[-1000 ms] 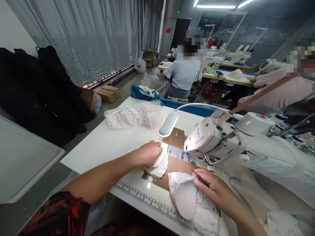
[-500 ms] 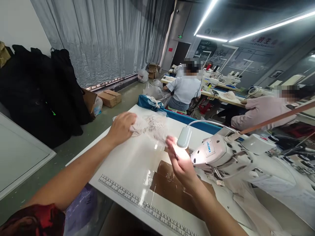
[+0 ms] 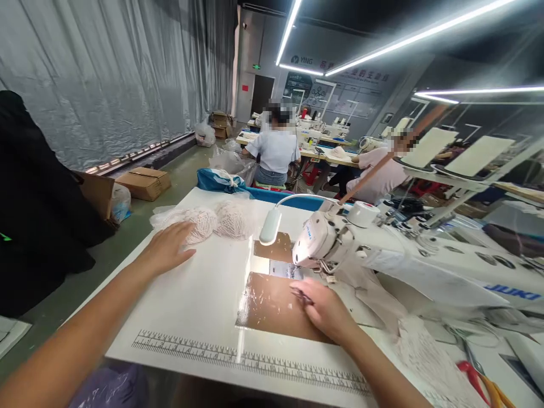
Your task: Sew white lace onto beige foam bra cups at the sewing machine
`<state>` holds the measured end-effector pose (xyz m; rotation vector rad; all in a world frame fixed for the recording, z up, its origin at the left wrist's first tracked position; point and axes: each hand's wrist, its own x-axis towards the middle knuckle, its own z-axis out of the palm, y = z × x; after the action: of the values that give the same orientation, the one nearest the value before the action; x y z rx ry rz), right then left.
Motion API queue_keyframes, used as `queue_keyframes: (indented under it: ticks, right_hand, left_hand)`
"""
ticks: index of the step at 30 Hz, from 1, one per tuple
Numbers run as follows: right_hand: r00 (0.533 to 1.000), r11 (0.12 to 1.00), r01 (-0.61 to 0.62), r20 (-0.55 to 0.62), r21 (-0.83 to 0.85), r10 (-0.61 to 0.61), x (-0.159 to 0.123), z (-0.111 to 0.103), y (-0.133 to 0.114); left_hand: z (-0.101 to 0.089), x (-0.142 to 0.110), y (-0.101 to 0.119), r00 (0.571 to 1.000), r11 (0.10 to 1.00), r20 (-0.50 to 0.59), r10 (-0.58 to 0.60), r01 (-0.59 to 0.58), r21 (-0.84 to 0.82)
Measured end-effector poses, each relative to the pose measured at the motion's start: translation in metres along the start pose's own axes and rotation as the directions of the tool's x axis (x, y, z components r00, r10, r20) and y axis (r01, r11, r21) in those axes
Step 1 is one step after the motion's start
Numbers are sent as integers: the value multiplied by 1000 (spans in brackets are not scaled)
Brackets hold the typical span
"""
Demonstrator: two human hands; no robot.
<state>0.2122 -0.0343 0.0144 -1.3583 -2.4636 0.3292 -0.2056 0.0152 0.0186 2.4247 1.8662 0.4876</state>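
Note:
A pale lace piece with two rounded cups, like a bra (image 3: 233, 220), lies at the far left of the white sewing table (image 3: 187, 300). My left hand (image 3: 170, 249) is open beside its left cup, fingers spread, fingertips at the lace edge. Over the brown patch (image 3: 272, 306) on the table, my right hand (image 3: 325, 306) is closed around a small, thin dark tool (image 3: 301, 294), its kind unclear. Just beyond that hand stands the head of the sewing machine (image 3: 314, 238), its small lamp (image 3: 270, 225) lit.
Sheer pale fabric (image 3: 374, 289) trails under the machine arm. Scissors (image 3: 480, 368) with red and orange handles lie at the lower right. A printed ruler (image 3: 238, 357) runs along the front edge. Blue cloth (image 3: 221, 180) borders the far edge. Co-workers (image 3: 274, 147) sit beyond.
The view has turned to the right. My left hand has let go of the lace bra, which now lies flat. My right hand has moved from the lace towards me, over the brown patch.

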Motion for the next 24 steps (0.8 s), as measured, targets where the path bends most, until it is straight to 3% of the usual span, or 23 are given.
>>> queue_keyframes:
  ticks: [2, 4, 7, 10, 12, 15, 17, 21, 24]
  right_hand:
    - [970, 979, -196, -155, -61, 184, -35, -10, 32]
    - [885, 905, -401, -316, -141, 343, -64, -17, 62]
    - [813, 778, -577, -263, -248, 519, -93, -22, 91]
    - [809, 777, -586, -207, -230, 550, -110, -26, 99]
    - [805, 808, -567, -317, -158, 503, -118, -30, 100]
    - [718, 767, -626, -486, -137, 499, -131, -36, 105]
    - [708, 723, -667, -454, -180, 541, -140, -38, 112]
    - [730, 731, -658, -395, -182, 558, -152, -37, 122]
    - [698, 756, -644, -491, -115, 520, -159, -41, 114]
  left_hand:
    - [-1, -11, 8, 1000, 999, 25, 8, -7, -36]
    - [4, -20, 23, 998, 997, 54, 23, -19, -80]
    - [15, -27, 60, 988, 980, 119, 100, -77, -184]
    - [24, -27, 112, 950, 929, 197, 240, -166, -330]
    - [28, -27, 148, 905, 879, 237, 355, -236, -414]
    - [33, -26, 194, 836, 821, 273, 476, -311, -478]
    - [36, -24, 216, 794, 797, 300, 528, -342, -498]
    - [45, -19, 245, 735, 768, 343, 584, -365, -525]
    - [55, -17, 265, 736, 721, 370, 566, -224, -656]
